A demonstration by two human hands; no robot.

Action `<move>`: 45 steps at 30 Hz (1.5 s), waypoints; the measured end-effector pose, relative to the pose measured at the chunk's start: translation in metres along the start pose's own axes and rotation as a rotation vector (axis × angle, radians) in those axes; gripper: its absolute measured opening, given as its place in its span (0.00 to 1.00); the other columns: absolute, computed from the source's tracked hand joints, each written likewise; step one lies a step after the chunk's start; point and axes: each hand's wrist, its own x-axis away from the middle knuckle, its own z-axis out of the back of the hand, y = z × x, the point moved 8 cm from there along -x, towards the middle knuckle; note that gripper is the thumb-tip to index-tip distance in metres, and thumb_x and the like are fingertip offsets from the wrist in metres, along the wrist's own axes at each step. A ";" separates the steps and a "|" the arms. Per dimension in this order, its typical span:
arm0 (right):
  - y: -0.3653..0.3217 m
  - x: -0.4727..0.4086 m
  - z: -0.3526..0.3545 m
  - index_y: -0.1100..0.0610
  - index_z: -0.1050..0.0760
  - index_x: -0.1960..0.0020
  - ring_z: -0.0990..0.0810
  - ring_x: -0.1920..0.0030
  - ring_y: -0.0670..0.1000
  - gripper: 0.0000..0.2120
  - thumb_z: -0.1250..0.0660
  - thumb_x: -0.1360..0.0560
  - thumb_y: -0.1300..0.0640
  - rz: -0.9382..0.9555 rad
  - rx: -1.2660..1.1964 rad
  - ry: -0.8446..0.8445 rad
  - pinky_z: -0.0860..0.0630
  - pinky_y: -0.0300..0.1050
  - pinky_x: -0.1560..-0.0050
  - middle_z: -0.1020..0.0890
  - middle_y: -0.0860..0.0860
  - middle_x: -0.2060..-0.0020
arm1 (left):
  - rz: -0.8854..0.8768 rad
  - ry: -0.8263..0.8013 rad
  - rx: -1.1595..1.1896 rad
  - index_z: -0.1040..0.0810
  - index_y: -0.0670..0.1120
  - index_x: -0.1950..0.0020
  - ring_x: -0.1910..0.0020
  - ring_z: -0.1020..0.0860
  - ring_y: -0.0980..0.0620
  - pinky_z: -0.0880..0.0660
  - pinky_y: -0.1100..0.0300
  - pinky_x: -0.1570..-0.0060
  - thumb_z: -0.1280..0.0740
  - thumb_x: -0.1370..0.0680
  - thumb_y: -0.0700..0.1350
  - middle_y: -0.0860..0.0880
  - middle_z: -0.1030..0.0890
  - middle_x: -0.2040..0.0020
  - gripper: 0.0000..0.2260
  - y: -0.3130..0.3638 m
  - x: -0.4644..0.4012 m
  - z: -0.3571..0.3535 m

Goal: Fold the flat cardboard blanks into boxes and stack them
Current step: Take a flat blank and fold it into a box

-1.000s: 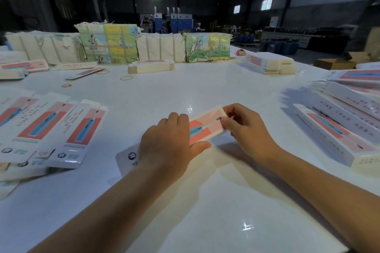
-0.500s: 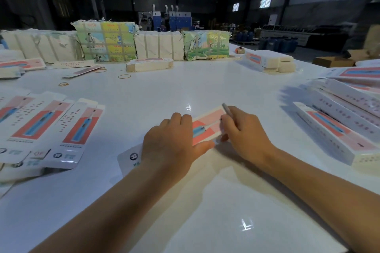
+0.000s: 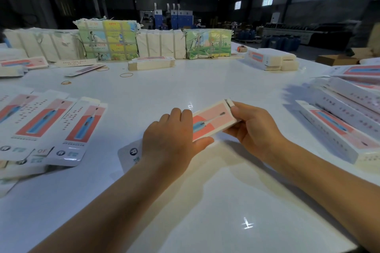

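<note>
The left hand (image 3: 174, 139) grips the middle of the half-formed box (image 3: 209, 121), near the surface's (image 3: 205, 201) front edge, well inside it; the right hand (image 3: 257, 129) pinches its far end flap (image 3: 230, 103). Too hard a grip could crease a panel or spring the flap out. Its long axis runs near-left to far-right, brush head pointing far-right.

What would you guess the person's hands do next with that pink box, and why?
Probably tuck the end flap shut. The right hand pinches the far end of the box, where a small flap stands open, while the left hand grips its middle on the table.
</note>
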 end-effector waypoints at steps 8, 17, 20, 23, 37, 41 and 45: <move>-0.005 0.000 0.006 0.55 0.15 0.64 0.15 0.61 0.54 0.23 0.45 0.25 0.71 0.055 0.158 0.037 0.18 0.48 0.61 0.15 0.53 0.65 | -0.050 -0.007 -0.034 0.21 0.40 0.58 0.75 0.25 0.48 0.34 0.63 0.75 0.45 0.32 0.64 0.45 0.23 0.68 0.29 0.004 0.000 0.001; -0.033 0.024 -0.009 0.58 0.27 0.66 0.29 0.71 0.46 0.14 0.43 0.23 0.63 0.430 0.771 0.080 0.28 0.37 0.70 0.24 0.49 0.73 | -0.050 -0.016 -0.059 0.22 0.41 0.56 0.73 0.27 0.48 0.39 0.63 0.73 0.36 0.31 0.63 0.45 0.24 0.67 0.24 0.004 -0.001 0.000; -0.036 0.028 -0.013 0.63 0.24 0.57 0.29 0.68 0.53 0.12 0.44 0.20 0.62 0.504 0.899 0.078 0.33 0.41 0.69 0.21 0.55 0.68 | -0.057 -0.022 -0.029 0.22 0.40 0.55 0.73 0.26 0.47 0.37 0.62 0.73 0.31 0.32 0.61 0.44 0.23 0.66 0.24 0.006 -0.002 -0.001; -0.034 0.027 -0.013 0.65 0.24 0.53 0.27 0.63 0.57 0.12 0.44 0.19 0.61 0.498 0.923 0.062 0.33 0.41 0.68 0.20 0.60 0.64 | -0.069 -0.016 -0.051 0.22 0.40 0.55 0.73 0.26 0.47 0.37 0.62 0.74 0.34 0.32 0.62 0.44 0.23 0.66 0.25 0.006 -0.002 0.001; -0.036 0.019 0.004 0.58 0.28 0.63 0.30 0.70 0.44 0.11 0.32 0.25 0.56 0.428 0.850 0.272 0.34 0.31 0.69 0.26 0.49 0.70 | 0.135 -0.103 -0.224 0.34 0.50 0.43 0.59 0.34 0.54 0.37 0.61 0.65 0.51 0.29 0.70 0.53 0.34 0.55 0.28 -0.014 -0.004 -0.015; -0.034 0.023 0.000 0.55 0.30 0.65 0.29 0.70 0.41 0.12 0.33 0.24 0.58 0.460 0.846 0.271 0.33 0.30 0.68 0.26 0.48 0.70 | 0.131 -0.106 -0.244 0.35 0.50 0.43 0.59 0.34 0.54 0.36 0.62 0.64 0.52 0.29 0.71 0.53 0.35 0.55 0.28 -0.012 -0.005 -0.016; -0.032 0.019 0.003 0.57 0.27 0.64 0.29 0.69 0.42 0.09 0.33 0.25 0.59 0.433 0.821 0.229 0.33 0.31 0.68 0.24 0.48 0.69 | 0.127 -0.125 -0.245 0.33 0.51 0.43 0.57 0.28 0.53 0.37 0.62 0.65 0.56 0.32 0.72 0.53 0.29 0.52 0.32 -0.018 -0.005 -0.016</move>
